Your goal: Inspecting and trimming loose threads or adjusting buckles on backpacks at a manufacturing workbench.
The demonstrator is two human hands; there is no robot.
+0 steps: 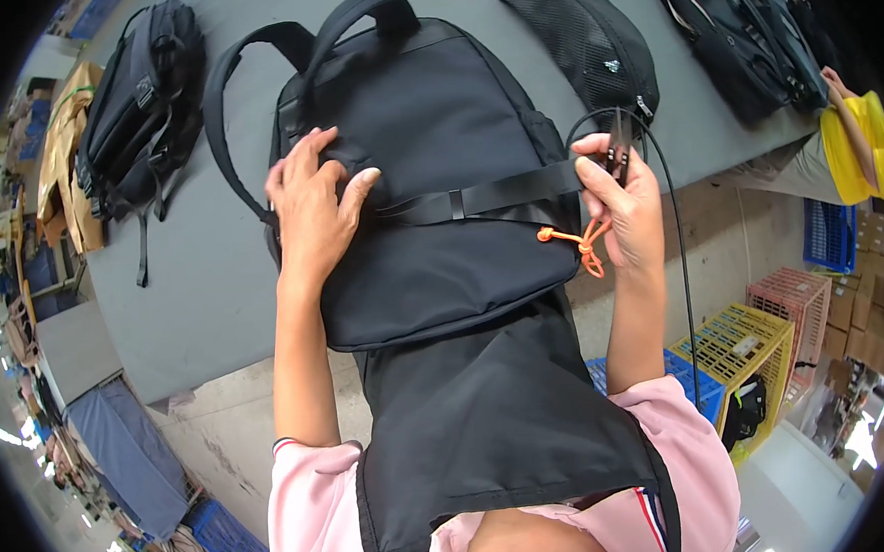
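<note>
A black backpack (433, 107) lies on the grey table in front of me, its shoulder straps toward the far left. My left hand (313, 208) rests on its left side, thumb and fingers apart. A flat black webbing strap (517, 189) runs across the bag from beside that hand to the right. My right hand (626, 201) is closed around small dark thread snips (618, 149), blades pointing away from me. The strap's right end reaches its fingertips; whether they pinch it I cannot tell. A knotted orange cord (588, 246) hangs below that hand, over the bag's edge.
More black backpacks lie at the far left (143, 102) and far right (725, 41). A black mesh-covered bag (585, 44) is just beyond my right hand. A thin black cable (683, 263) hangs at the right. Plastic crates (740, 335) stand below. Another person's yellow sleeve (860, 149) shows at right.
</note>
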